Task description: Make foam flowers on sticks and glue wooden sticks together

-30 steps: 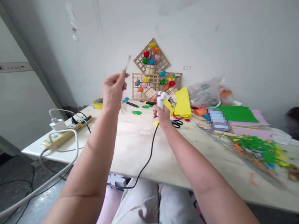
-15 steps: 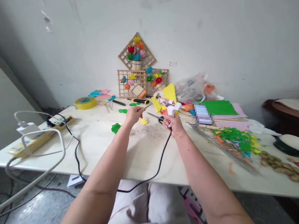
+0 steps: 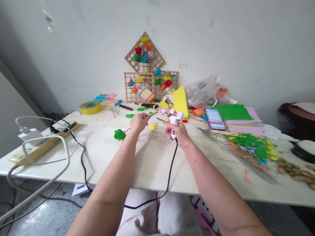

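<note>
My left hand (image 3: 139,122) pinches a thin stick that has a green felt-like flower (image 3: 119,134) on its lower left end. The other end of the stick points up and right, close to the gun's nozzle. In my right hand (image 3: 180,132) is a white hot glue gun (image 3: 177,115), held by its handle. Its speckled front part points left and a black cord hangs from the grip. Scissors (image 3: 160,119) lie partly hidden beside my right hand. A small yellow piece (image 3: 153,127) rests between the hands.
Lattice panels with flowers (image 3: 145,52) lean on the wall. Yellow tape (image 3: 91,107) and a power strip (image 3: 42,144) are on the left. Green scraps (image 3: 251,145), a phone (image 3: 215,119) and peanut-like items (image 3: 299,175) lie on the right.
The glue gun has moved left and lower, uncovering the rolled yellow sheet behind it. The green flower has shifted slightly left with the stick in my left hand.
</note>
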Demonstrator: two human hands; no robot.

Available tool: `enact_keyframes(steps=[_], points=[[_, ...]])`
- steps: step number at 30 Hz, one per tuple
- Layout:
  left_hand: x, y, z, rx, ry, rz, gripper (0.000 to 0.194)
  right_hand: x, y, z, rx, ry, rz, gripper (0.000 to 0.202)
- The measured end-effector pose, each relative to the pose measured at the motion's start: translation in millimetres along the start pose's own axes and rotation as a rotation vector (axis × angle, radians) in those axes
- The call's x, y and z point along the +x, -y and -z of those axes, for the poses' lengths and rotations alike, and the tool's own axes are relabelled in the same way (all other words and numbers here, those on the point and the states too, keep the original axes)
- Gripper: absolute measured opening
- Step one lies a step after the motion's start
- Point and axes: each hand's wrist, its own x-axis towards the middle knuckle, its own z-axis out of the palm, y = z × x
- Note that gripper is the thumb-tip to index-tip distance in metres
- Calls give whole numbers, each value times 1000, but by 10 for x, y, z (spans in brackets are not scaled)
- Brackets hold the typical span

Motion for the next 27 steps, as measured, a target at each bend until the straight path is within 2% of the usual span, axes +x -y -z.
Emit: enact_keyframes(steps=[11,16,27], points=[[-9,26,-2,82,26,2,28,9,-100,-23,-127,15,-56,24],[4,63,-44,77,25,-45,30,5,-107,-29,-161,21,-61,28],[6,64,-49,63,35,-41,35,-4,-105,-50,-206,1,-84,29]])
